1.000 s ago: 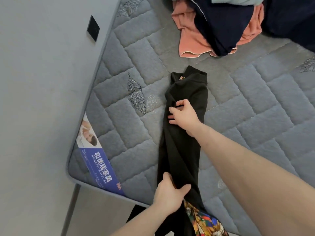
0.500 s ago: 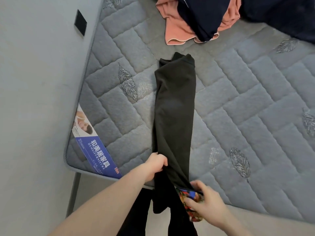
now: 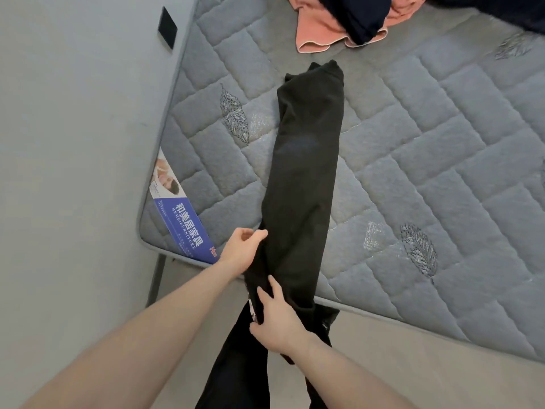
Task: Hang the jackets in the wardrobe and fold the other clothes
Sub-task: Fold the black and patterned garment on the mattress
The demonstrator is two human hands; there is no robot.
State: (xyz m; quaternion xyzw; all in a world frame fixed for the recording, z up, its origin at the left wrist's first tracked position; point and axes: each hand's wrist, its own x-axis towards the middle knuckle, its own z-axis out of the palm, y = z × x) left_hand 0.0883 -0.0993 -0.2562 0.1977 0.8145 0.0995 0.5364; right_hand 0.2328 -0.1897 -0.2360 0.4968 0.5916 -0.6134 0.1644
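A black garment (image 3: pixel 303 178), folded into a long narrow strip, lies on the grey quilted mattress (image 3: pixel 427 178), and its near end hangs over the front edge. My left hand (image 3: pixel 243 250) grips the strip's left edge near the mattress corner. My right hand (image 3: pixel 275 318) lies on the hanging end just below the edge, its fingers pressed against the cloth and its thumb tucked under the fabric. A small white mark shows beside its fingertips. At the top lie an orange-pink garment (image 3: pixel 314 36) and a dark navy one (image 3: pixel 358 19) in a pile.
A grey wall (image 3: pixel 73 143) with a black switch plate (image 3: pixel 167 28) runs along the left. A blue label (image 3: pixel 184 219) covers the mattress's near-left corner. A bed leg (image 3: pixel 156 276) stands below that corner. Another dark cloth (image 3: pixel 519 16) lies at the top right.
My right hand went from the strip's middle down to the hanging end, where it first held a colourful part, now out of sight. My left hand stays gripping the left edge.
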